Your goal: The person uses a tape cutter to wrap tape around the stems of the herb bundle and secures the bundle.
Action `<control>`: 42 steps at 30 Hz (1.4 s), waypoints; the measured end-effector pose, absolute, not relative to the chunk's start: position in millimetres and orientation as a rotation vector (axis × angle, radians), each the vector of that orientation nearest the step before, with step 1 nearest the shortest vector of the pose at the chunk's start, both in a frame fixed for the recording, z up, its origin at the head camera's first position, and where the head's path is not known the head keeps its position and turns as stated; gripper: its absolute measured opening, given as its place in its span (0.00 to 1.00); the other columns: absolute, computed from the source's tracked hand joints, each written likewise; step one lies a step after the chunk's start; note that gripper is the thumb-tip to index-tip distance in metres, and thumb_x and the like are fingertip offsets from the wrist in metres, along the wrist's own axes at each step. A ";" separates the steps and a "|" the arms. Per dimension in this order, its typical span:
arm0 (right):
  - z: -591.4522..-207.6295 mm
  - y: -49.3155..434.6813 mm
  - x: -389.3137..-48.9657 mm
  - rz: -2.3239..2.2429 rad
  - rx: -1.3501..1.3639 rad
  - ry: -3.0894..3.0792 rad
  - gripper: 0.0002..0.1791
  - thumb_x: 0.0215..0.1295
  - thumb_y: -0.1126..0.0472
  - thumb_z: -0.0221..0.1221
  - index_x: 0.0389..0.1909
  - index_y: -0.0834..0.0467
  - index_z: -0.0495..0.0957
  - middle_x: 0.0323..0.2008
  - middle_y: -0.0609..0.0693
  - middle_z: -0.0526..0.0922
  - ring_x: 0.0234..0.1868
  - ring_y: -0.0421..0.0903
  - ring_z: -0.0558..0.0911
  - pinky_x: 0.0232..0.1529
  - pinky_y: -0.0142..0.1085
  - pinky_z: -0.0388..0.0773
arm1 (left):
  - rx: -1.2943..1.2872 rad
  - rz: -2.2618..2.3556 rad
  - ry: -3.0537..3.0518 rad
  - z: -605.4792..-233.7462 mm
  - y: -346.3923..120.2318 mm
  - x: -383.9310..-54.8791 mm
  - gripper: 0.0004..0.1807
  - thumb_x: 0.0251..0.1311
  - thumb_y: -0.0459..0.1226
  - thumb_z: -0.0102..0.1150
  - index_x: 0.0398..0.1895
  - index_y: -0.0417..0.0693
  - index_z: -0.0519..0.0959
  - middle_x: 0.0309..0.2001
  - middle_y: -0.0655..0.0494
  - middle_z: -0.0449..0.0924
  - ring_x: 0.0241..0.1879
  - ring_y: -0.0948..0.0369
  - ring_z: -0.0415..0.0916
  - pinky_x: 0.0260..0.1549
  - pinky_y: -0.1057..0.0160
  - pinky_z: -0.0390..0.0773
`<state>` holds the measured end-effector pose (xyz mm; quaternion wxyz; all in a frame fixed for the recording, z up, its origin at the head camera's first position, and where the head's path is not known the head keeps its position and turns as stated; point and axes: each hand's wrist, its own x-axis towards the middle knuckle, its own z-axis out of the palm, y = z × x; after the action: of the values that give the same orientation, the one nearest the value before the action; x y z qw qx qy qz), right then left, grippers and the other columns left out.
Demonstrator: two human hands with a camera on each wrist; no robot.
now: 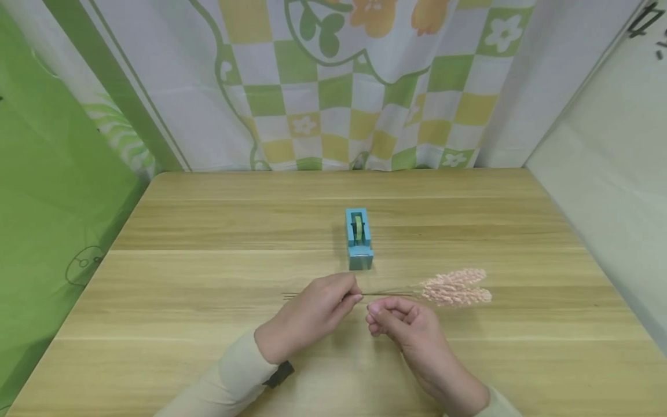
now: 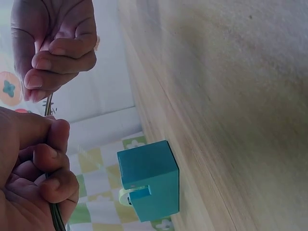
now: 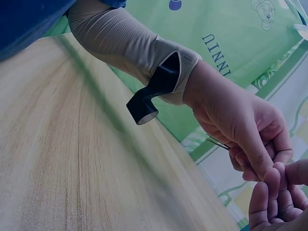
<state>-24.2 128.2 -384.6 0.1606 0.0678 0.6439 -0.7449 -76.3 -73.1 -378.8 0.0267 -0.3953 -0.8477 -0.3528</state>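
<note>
A bunch of dried-looking stems with pale pink, fluffy heads (image 1: 453, 288) lies crosswise in front of the person, heads to the right. The left hand (image 1: 318, 307) grips the thin stems (image 1: 389, 292), whose cut ends stick out to its left. In the left wrist view the stems run through the curled fingers of the left hand (image 2: 38, 168). Close by, the right hand (image 1: 409, 333) has its thumb and index fingertips together, just below the stems. I cannot tell whether it pinches anything. In the right wrist view the fingertips of both hands nearly meet.
A blue tape dispenser (image 1: 359, 258) with a yellow-green roll stands on the wooden table (image 1: 208, 231) just beyond the hands. A checked curtain (image 1: 333, 92) hangs behind the table's far edge. Green cloth (image 1: 57, 191) is on the left, a pale wall (image 1: 609, 133) on the right.
</note>
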 end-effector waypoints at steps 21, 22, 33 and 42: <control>-395.3 126.8 -32.8 -2.054 0.211 1.952 0.17 0.71 0.64 0.65 0.50 0.75 0.80 0.33 0.47 0.90 0.35 0.40 0.88 0.46 0.30 0.86 | -1.252 -1.112 -2.561 -380.7 -75.2 -74.1 0.03 0.73 0.30 0.59 0.39 0.43 0.77 0.30 0.58 0.78 0.29 0.70 0.66 0.29 0.77 0.71; -395.8 126.4 -33.5 -2.049 0.215 1.964 0.17 0.71 0.63 0.65 0.50 0.75 0.80 0.33 0.47 0.91 0.35 0.39 0.87 0.46 0.29 0.86 | -1.253 -1.116 -2.562 -381.0 -75.2 -74.1 0.03 0.74 0.30 0.59 0.39 0.43 0.77 0.30 0.58 0.79 0.29 0.70 0.66 0.29 0.77 0.72; -397.7 122.1 -37.7 -2.060 0.311 1.970 0.15 0.70 0.67 0.64 0.51 0.75 0.79 0.34 0.50 0.91 0.35 0.40 0.87 0.45 0.30 0.86 | -1.249 -1.148 -2.587 -382.4 -75.8 -74.5 0.01 0.74 0.31 0.59 0.43 0.42 0.77 0.34 0.52 0.87 0.29 0.70 0.71 0.31 0.76 0.76; -398.8 119.1 -36.2 -2.099 0.345 1.950 0.15 0.70 0.67 0.64 0.51 0.75 0.78 0.35 0.51 0.90 0.36 0.42 0.87 0.45 0.31 0.86 | -1.254 -1.171 -2.616 -381.0 -76.5 -75.1 0.12 0.74 0.30 0.58 0.57 0.40 0.79 0.35 0.53 0.87 0.27 0.71 0.71 0.29 0.76 0.75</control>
<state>-36.2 119.1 -398.8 0.1276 0.1185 0.6703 -0.7213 -75.1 -76.5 -381.0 0.0065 -0.4007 -0.8362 -0.3744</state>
